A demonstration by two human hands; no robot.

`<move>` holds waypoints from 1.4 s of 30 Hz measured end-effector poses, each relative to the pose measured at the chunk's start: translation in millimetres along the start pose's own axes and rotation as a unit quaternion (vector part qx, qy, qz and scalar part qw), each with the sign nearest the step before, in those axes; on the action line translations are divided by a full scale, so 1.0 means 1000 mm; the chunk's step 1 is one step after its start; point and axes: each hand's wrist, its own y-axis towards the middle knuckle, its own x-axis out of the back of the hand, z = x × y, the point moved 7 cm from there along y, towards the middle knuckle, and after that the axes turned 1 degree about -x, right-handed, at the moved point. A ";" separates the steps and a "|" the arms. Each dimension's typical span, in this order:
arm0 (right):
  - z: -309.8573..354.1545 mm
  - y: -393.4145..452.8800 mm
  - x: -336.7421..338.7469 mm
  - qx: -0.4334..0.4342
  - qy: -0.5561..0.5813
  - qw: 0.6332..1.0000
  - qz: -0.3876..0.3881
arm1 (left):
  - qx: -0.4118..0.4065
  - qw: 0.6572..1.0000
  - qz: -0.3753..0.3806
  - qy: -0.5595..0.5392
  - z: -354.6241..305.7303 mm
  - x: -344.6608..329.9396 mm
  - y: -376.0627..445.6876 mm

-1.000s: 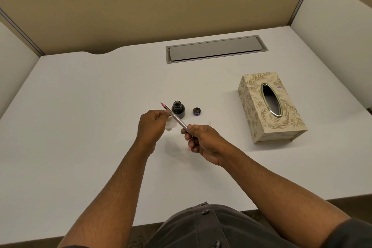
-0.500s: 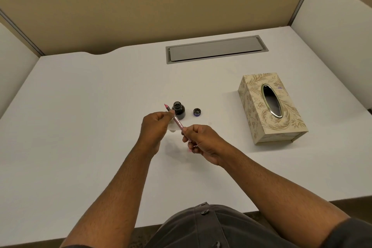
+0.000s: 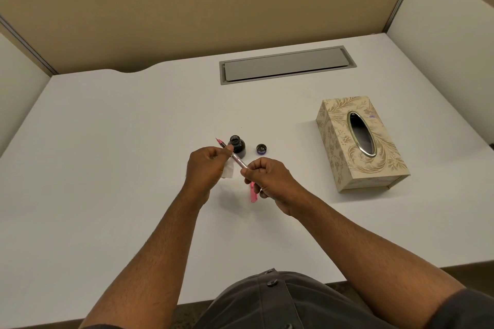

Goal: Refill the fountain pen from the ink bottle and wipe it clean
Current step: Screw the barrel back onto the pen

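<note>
Head view: left hand (image 3: 207, 165) pinches a tissue (image 3: 228, 170) around the fountain pen (image 3: 238, 161) just before the ink bottle (image 3: 237, 145); right hand (image 3: 267, 177) grips its rear, now slid closer to the left.

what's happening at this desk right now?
A person is wiping a fountain pen. The right hand grips its rear half; the left hand pinches a tissue around the front, with the nib poking out past it. The ink bottle stands open just behind, its cap beside it. A tissue box sits to the right.
</note>
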 end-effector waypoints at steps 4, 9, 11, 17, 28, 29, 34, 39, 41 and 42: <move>0.002 0.002 0.002 0.009 -0.030 0.999 -0.015 | 0.002 1.000 0.004 0.015 0.001 -0.004 0.002; -0.001 0.001 0.000 0.004 -0.029 0.999 -0.020 | 0.011 1.000 0.015 -0.013 0.001 -0.005 0.003; -0.003 0.001 -0.002 -0.001 -0.015 1.000 -0.020 | 0.010 1.000 0.010 -0.015 0.001 -0.005 0.002; -0.007 0.000 -0.006 -0.040 0.057 0.997 -0.015 | 0.016 1.000 0.012 -0.021 0.003 -0.010 0.001; -0.017 -0.004 -0.020 -0.122 0.172 0.976 0.048 | 0.030 0.996 0.061 -0.049 0.005 -0.021 -0.004; -0.017 -0.004 -0.021 -0.119 0.179 0.975 0.050 | 0.031 0.996 0.064 -0.048 0.005 -0.021 -0.004; -0.018 -0.005 -0.020 -0.104 0.171 0.979 0.044 | 0.022 0.997 0.070 -0.029 0.003 -0.023 -0.004; -0.016 -0.007 -0.022 -0.119 0.162 0.978 0.060 | 0.025 0.998 0.057 -0.018 0.004 -0.021 -0.006; -0.015 -0.008 -0.023 -0.115 0.169 0.977 0.060 | 0.032 0.998 0.046 -0.018 0.004 -0.019 -0.008; -0.014 -0.008 -0.023 -0.112 0.170 0.977 0.059 | 0.038 0.998 0.042 -0.020 0.004 -0.019 -0.008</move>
